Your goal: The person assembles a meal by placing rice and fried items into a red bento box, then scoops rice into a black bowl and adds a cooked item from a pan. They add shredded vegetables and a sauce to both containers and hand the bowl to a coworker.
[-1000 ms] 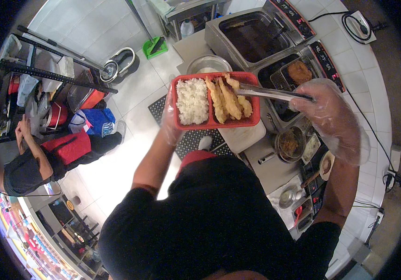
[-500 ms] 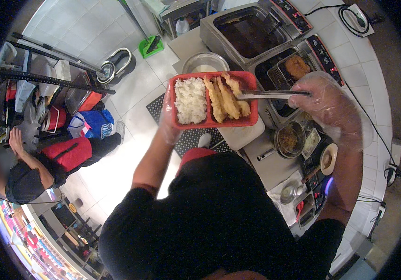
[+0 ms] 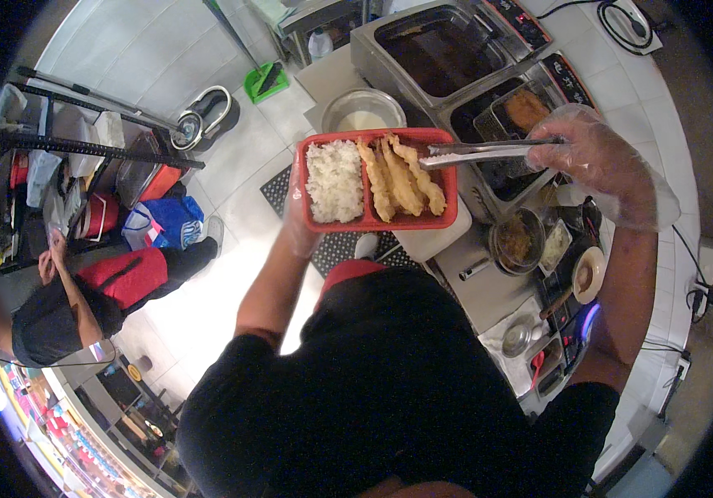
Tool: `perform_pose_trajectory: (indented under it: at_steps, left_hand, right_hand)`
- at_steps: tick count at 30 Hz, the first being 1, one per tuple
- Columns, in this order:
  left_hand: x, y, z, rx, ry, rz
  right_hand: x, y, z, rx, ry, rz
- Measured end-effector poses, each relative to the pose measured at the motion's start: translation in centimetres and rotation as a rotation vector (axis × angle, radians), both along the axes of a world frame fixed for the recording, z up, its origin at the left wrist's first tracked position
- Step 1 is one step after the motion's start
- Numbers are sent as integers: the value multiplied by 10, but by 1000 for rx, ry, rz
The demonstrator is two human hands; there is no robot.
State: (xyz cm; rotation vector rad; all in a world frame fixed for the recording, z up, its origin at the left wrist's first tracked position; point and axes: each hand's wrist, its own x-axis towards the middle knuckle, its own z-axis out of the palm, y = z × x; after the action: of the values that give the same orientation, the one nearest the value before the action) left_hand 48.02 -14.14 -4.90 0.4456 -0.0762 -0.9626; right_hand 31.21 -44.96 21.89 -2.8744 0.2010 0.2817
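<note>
My left hand (image 3: 296, 222), in a clear plastic glove, grips a red bento box (image 3: 410, 222) by its left side and holds it up in front of me. White rice (image 3: 334, 181) fills the left compartment. Several pieces of battered fried food (image 3: 402, 183), long like tempura shrimp, lie side by side in the right one. My right hand (image 3: 568, 149), gloved too, is closed round metal tongs (image 3: 489, 153). The tongs' tips reach over the box's right edge, just apart from the fried pieces.
Two deep fryers (image 3: 448, 50) stand at the far right, with a breaded cutlet (image 3: 526, 109) in a basket. A bowl of pale batter (image 3: 363, 112) sits beyond the box. Pans, a bowl of crumbs (image 3: 516, 242) and containers line the right counter. A co-worker (image 3: 57, 315) stands at the left by shelving.
The tongs have drawn back to the right from the fried pieces, which stay in the box. My right hand has shifted slightly right. The co-worker's hands have come together.
</note>
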Motion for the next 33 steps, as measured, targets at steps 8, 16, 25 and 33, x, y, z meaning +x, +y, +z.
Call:
perform_pose_trajectory:
  at_steps: [8, 16, 25, 33]
  left_hand:
    - [13, 4, -21, 1, 100, 17]
    - [4, 23, -25, 169, -43, 81]
    - [28, 41, -59, 444, -1308, -99]
    - [37, 55, -86, 1722, -3696, 728]
  right_hand:
    - [-63, -52, 19, 122, -136, -486]
    - [-120, -110, -125, -182, 49, -664]
    - [-201, -85, -205, -248, -300, -743]
    - [-258, 132, -327, 1380, -379, -1175]
